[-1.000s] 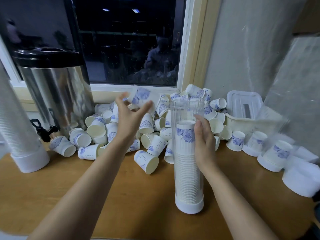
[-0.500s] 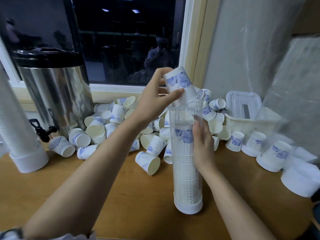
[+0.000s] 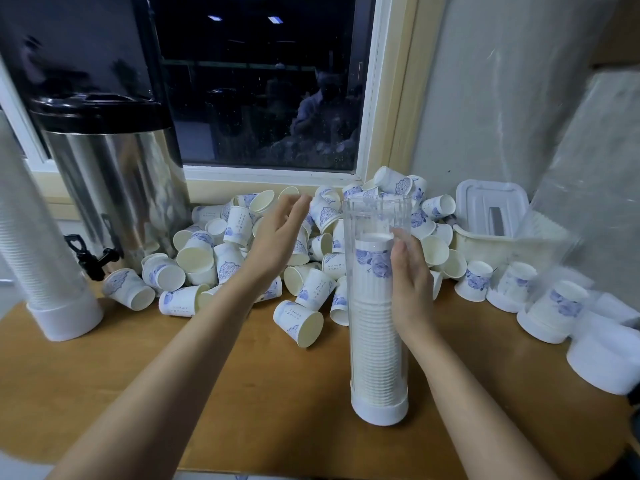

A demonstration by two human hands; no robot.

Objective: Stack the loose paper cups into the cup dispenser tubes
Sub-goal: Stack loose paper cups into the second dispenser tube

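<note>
**Upright tube part filled, one hand bare over the heap**

At the far left a cup tube [image 3: 38, 237] packed with ribbed white cups stands on its white base, its length running up out of sight. Just behind it sits a steel urn [image 3: 114, 188] with a black lid and a black tap. From the urn's foot to the window corner spreads a heap of loose paper cups [image 3: 207, 258], white with blue print. Most lie on their sides, mouths turned every which way. One cup [image 3: 299, 322] lies apart at the front, on its side, mouth facing the near edge of the wooden counter [image 3: 242, 382].

The left hand [image 3: 277, 237] hangs above the heap with fingers loose and spread, holding nothing.

Next comes the clear dispenser tube [image 3: 377, 216], standing upright on its white cap, long axis vertical and open mouth up. The stack of cups [image 3: 374, 306] inside it is nested bottoms-up and reaches well past halfway. The right hand [image 3: 410, 282] lies flat against the tube's right side, fingers fairly straight and pointing up.

Further right are a white plastic box [image 3: 491, 209], some cups set upside down [image 3: 474, 280], and short stacks under clear wrap [image 3: 554, 313].
</note>
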